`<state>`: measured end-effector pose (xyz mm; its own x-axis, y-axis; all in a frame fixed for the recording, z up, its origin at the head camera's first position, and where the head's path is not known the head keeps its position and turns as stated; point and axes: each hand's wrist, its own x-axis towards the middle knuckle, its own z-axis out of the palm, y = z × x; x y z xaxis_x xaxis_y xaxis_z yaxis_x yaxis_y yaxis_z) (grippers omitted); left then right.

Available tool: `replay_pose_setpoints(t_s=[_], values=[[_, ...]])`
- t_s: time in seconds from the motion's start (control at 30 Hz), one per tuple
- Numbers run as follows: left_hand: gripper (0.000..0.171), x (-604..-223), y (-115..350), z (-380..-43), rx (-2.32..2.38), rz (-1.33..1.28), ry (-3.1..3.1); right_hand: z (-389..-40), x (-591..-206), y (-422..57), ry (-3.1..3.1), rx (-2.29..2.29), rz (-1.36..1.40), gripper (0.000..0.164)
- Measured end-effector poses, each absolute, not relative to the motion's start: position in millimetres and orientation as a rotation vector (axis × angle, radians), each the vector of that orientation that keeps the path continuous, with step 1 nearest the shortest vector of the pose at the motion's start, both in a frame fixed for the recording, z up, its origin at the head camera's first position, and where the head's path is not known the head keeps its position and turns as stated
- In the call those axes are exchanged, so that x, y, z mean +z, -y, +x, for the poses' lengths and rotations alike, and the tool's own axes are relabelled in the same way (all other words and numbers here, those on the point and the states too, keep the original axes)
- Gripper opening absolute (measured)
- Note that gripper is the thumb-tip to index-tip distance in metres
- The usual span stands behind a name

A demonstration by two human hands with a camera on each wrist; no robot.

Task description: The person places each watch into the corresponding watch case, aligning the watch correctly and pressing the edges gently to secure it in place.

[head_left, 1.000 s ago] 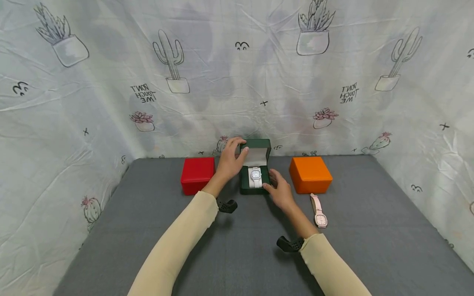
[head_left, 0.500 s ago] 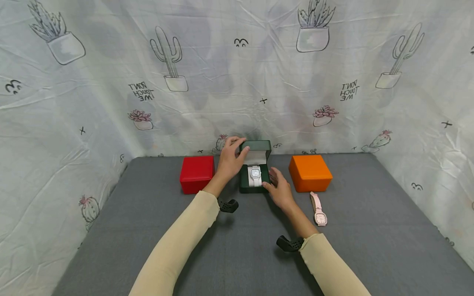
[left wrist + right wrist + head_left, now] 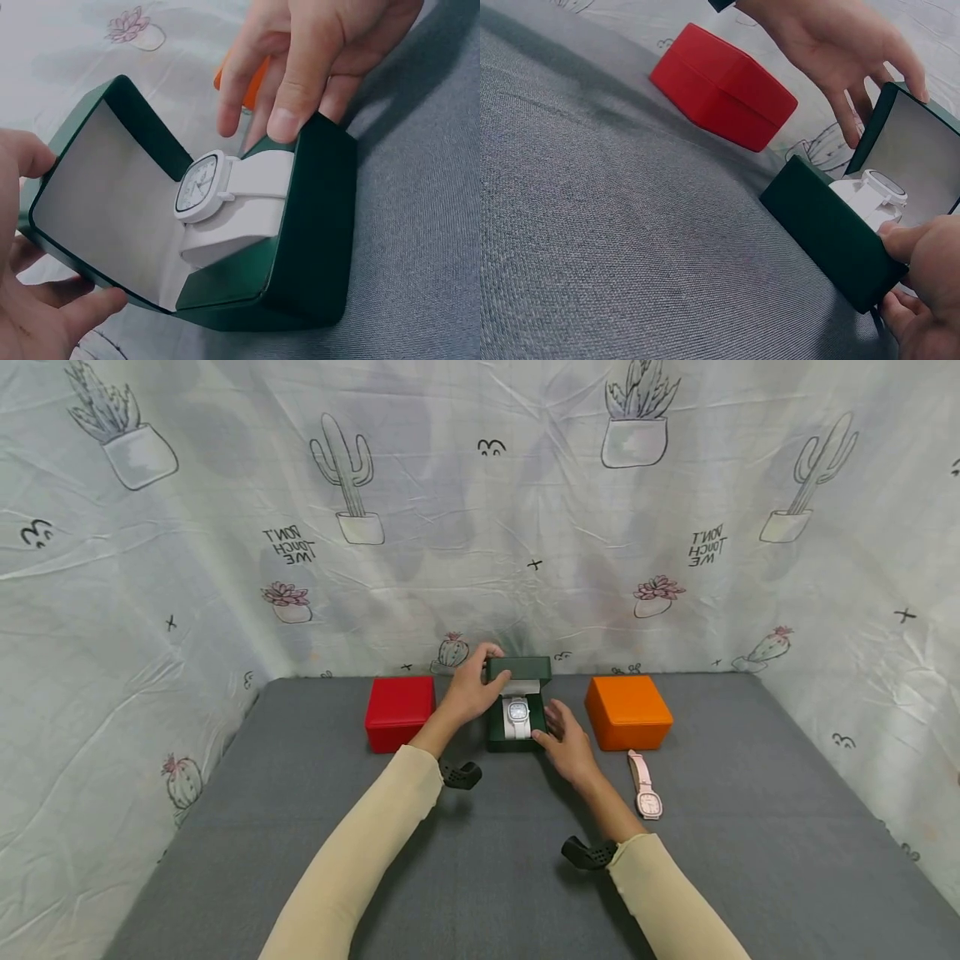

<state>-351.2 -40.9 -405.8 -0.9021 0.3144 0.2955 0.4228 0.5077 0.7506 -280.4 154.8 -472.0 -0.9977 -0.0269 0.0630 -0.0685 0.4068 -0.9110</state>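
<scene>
A green watch box (image 3: 497,727) stands with its lid (image 3: 525,670) tilted partway down. Inside, a white wristwatch (image 3: 517,713) is wrapped round a white cushion. My left hand (image 3: 474,687) holds the lid at its left side, the thumb on the front edge and the fingers behind. My right hand (image 3: 568,745) steadies the box at its front right corner. In the right wrist view its thumb (image 3: 907,241) presses the rim while the other fingers lie along the side. The left wrist view shows the watch face (image 3: 199,184) turned toward the lid.
A red box (image 3: 401,714) sits left of the green one, close by my left forearm. To the right stands an orange box (image 3: 628,713), with a pink wristwatch (image 3: 646,787) lying in front of it. A patterned curtain (image 3: 450,568) hangs behind the grey table (image 3: 480,877).
The lid has tipped forward and down over the box, and my left hand has moved slightly to the right with it. My right hand has stayed at the corner.
</scene>
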Motion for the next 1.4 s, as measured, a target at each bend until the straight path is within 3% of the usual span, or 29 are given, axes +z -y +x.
replay_pose_setpoints(t_s=[0.4, 1.4], values=[[0.048, -405, 40, -354, -1.200, -0.708, 2.747, -281, -477, -157, 2.586, 1.708, 0.080, 0.068], [0.033, -418, 41, -339, -1.146, -0.761, 2.673, -296, -476, -165, 2.592, 1.856, 0.144, 0.090]])
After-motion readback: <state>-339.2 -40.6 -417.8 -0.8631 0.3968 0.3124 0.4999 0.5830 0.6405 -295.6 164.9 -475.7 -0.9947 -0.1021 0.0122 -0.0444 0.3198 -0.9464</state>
